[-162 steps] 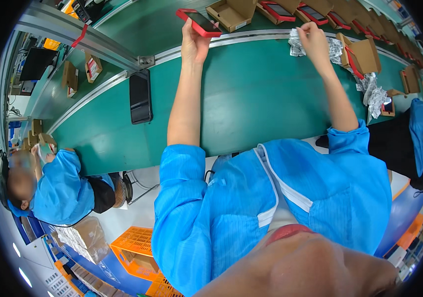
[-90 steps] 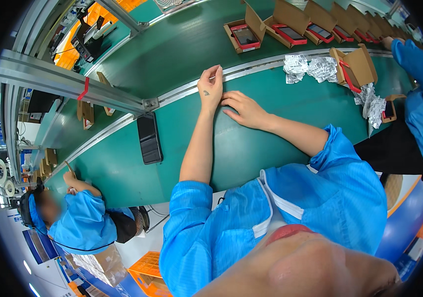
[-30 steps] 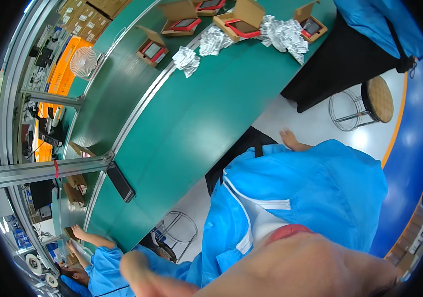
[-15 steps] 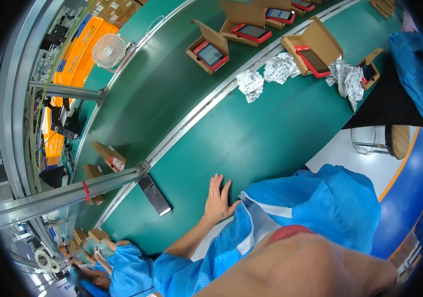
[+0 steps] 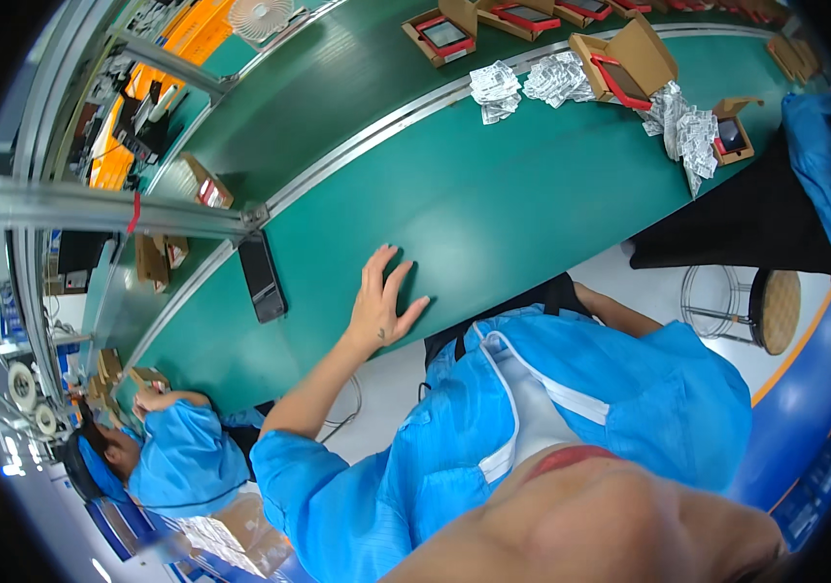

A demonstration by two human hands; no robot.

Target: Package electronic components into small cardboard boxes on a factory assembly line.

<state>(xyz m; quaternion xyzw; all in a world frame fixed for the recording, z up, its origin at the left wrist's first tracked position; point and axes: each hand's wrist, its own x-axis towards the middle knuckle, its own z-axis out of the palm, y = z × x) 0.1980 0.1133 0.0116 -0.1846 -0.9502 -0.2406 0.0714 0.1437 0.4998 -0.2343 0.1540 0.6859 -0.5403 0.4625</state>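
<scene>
— Grip, nearest first?
— Holding nothing with the left hand (image 5: pixel 376 311), spread wide over the green workbench (image 5: pixel 454 194). For the right hand, hidden: cannot tell.
— Closest item?
— Black smartphone (image 5: pixel 262 277), flat, between nine and ten o'clock from those fingers, near the metal rail (image 5: pixel 367 143).
— Handling?
— Probably light, stiff, slick-faced, fragile at the glass. Best held by the long side edges, midway.
— Farther?
— Bunched white slips (image 5: pixel 495 90) at one o'clock; beyond, an open carton (image 5: pixel 650 49) with a red-framed handset (image 5: pixel 622 82).
</scene>
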